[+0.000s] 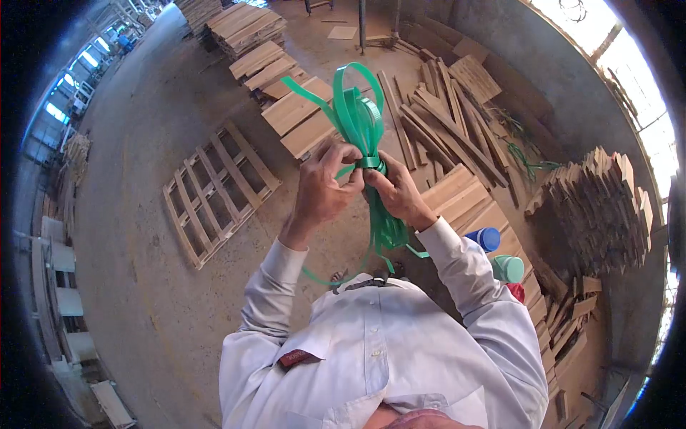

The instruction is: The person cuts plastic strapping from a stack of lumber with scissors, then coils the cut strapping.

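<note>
A bundle of green plastic strapping is held up in front of my chest, looped at the top and cinched at its middle by a wrapped band of the same strap. My left hand pinches the bundle at this band from the left, thumb and fingers closed. From the right, my right hand grips it just below the band, its thumb pressed on the strap. Loose strap ends hang below my hands, and one thin tail curves down toward my waist.
A wooden pallet lies on the concrete floor at left. Stacked boards stand ahead. Loose planks are piled at right, near a stack of wood pieces. A blue container and a green container rest on boards by my right arm.
</note>
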